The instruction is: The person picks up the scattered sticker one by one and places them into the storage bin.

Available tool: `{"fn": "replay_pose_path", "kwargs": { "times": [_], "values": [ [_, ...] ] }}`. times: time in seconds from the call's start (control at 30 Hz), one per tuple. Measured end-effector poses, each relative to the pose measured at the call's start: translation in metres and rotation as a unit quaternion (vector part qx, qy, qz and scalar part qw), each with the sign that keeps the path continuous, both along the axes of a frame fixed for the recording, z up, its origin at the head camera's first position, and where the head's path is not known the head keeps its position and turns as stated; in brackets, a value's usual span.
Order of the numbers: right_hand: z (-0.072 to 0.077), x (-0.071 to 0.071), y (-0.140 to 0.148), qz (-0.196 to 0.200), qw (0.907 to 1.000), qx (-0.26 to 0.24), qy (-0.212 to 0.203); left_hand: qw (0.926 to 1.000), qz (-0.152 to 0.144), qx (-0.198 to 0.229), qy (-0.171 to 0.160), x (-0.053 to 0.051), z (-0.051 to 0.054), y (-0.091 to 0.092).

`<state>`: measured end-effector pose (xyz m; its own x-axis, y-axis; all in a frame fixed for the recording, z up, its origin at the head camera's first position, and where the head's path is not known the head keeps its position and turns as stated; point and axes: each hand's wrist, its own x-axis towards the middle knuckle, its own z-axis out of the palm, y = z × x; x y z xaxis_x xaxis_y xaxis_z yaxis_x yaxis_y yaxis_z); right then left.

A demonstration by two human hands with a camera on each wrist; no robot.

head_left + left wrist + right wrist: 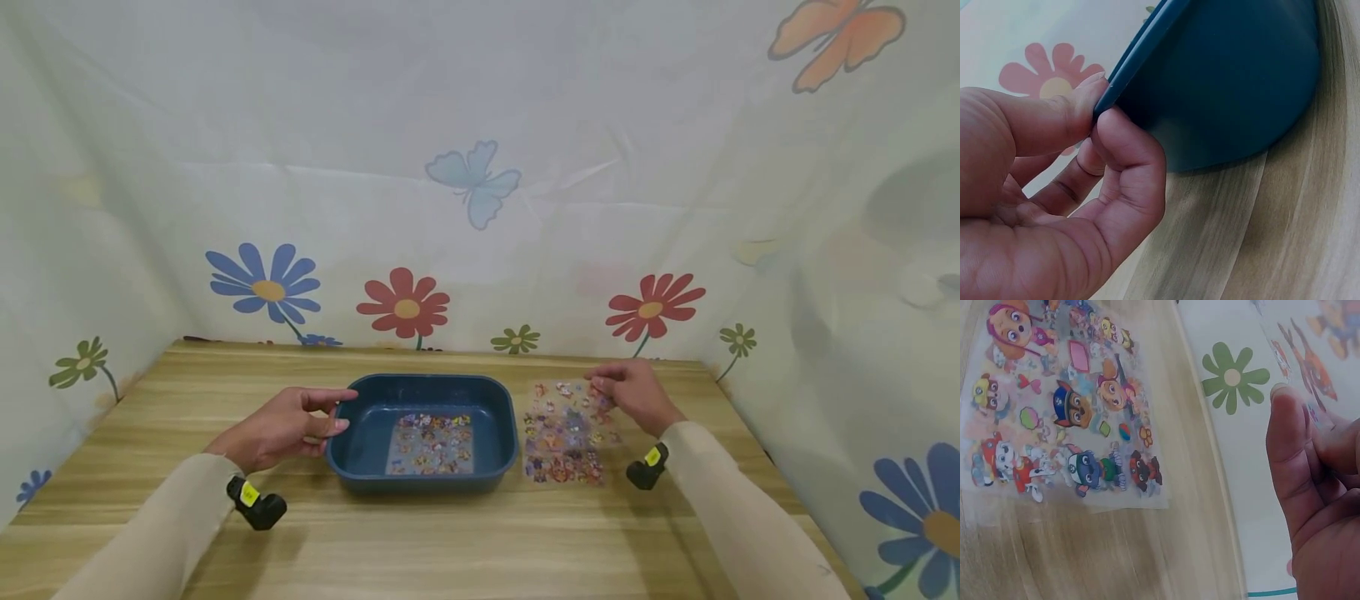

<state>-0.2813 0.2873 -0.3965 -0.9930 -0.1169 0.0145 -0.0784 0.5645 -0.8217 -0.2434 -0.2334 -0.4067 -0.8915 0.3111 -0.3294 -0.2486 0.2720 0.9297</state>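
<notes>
My left hand (281, 427) pinches the left rim of a dark blue plastic basin (423, 483). In the left wrist view, thumb and index finger clasp the basin's rim (1141, 53). Inside the basin lies a clear sticker sheet (431, 447) with small colourful figures. To its right, my right hand (637, 395) pinches the edge of another clear sticker sheet (1317, 378), raised above the table. Below it, further sticker sheets (562, 468) lie overlapping on the table. The right wrist view shows cartoon puppies on these sheets (1072, 409); how many overlap I cannot tell.
A wood-grain table (420, 542) bears everything. Behind and beside it hangs a pale cloth (360, 125) printed with flowers and butterflies, meeting the table's back edge. A small black device (258, 507) sits on the left wrist, another (647, 468) on the right.
</notes>
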Motion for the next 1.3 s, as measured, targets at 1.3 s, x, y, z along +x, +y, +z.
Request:
{"fn": "replay_pose_path", "kwargs": {
  "times": [1.3],
  "values": [
    [0.017, -0.003, -0.030, 0.055, 0.9974, -0.043, -0.019, 1.0000, -0.001, -0.004, 0.008, 0.001, -0.001, 0.000]
  ]
}}
